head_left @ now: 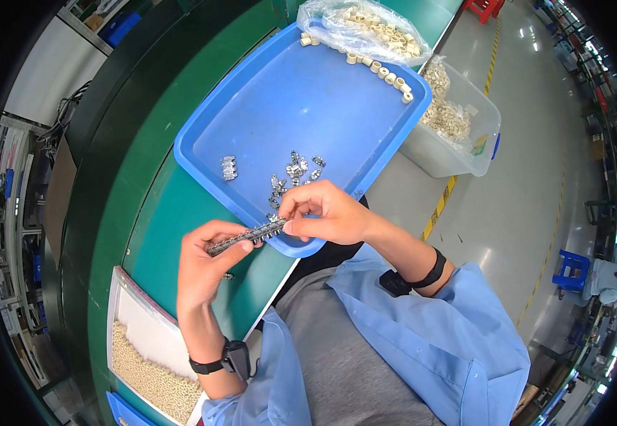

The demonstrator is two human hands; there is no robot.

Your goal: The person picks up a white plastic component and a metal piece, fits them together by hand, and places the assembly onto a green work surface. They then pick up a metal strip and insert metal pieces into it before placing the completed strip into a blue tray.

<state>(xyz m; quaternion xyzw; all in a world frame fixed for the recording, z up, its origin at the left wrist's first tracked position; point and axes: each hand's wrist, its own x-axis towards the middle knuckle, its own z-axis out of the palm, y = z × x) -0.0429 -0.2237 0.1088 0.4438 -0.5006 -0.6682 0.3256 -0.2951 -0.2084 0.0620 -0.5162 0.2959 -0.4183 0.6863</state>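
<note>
A narrow dark strip lined with small metal pieces (255,233) is held slantwise over the near edge of the blue tray (198,174). My left hand (205,259) is closed round its lower left end, the thumb along its side. At the strip's other end, the thumb and fingers of my right hand (333,213) are pinched together; what lies right between these fingertips is hidden. Loose shiny metal pieces (296,168) are scattered in the tray just beyond my right hand. Farther left in the tray sits a small block of joined metal pieces (229,168).
Cream-coloured rings (386,74) line the tray's far edge, beside a clear bag of rings (372,32). A clear bin (457,160) with bagged pieces stands right of the tray. At lower left, a white tray (134,302) holds many tiny beige pieces. A blue stool (572,270) stands far right.
</note>
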